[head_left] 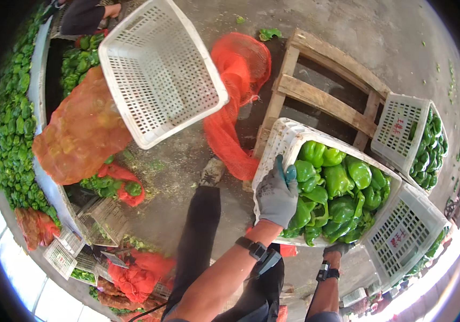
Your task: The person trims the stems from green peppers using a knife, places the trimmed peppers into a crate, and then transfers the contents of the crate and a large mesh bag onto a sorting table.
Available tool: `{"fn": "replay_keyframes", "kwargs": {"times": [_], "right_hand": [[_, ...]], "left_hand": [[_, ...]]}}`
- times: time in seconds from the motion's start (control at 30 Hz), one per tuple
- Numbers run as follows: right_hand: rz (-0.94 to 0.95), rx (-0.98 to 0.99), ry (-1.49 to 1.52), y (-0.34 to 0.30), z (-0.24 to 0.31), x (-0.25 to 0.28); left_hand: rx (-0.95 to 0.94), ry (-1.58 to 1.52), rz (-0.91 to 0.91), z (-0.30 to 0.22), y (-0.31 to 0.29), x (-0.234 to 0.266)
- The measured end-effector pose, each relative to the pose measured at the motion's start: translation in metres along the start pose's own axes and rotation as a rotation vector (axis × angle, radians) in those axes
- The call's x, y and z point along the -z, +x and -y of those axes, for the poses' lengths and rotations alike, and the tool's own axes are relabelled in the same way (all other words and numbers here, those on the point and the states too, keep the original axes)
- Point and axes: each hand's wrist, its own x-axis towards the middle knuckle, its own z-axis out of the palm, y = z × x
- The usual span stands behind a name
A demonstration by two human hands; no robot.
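A white plastic crate full of green bell peppers is tilted at the right of the view, beside the wooden pallet. My left hand, in a grey glove with teal fingertips, is closed over the crate's left rim, thumb toward the peppers. At the crate's near side my right hand, in a dark glove, grips its lower edge; most of those fingers are hidden under the crate.
A wooden pallet lies beyond the crate. More pepper crates stand at right. An empty white crate, a red mesh bag and a full mesh sack are at left. Another person's foot shows at the top.
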Motion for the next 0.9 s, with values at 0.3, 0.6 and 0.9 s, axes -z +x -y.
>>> {"fn": "replay_keyframes", "kwargs": {"times": [0.3,0.6,0.9], "right_hand": [[0.086,-0.136,0.041,0.009,-0.009,0.014],[0.257,-0.331,0.052,0.053,0.026,0.049],[0.314,-0.514,-0.730,-0.016,0.072,0.127]], "left_hand": [[-0.016,-0.242,-0.034,0.025,0.002,0.011],[0.278,-0.207,-0.058,0.151,-0.159,0.201],[0.741,-0.108,0.140,0.327,-0.475,0.221]]}}
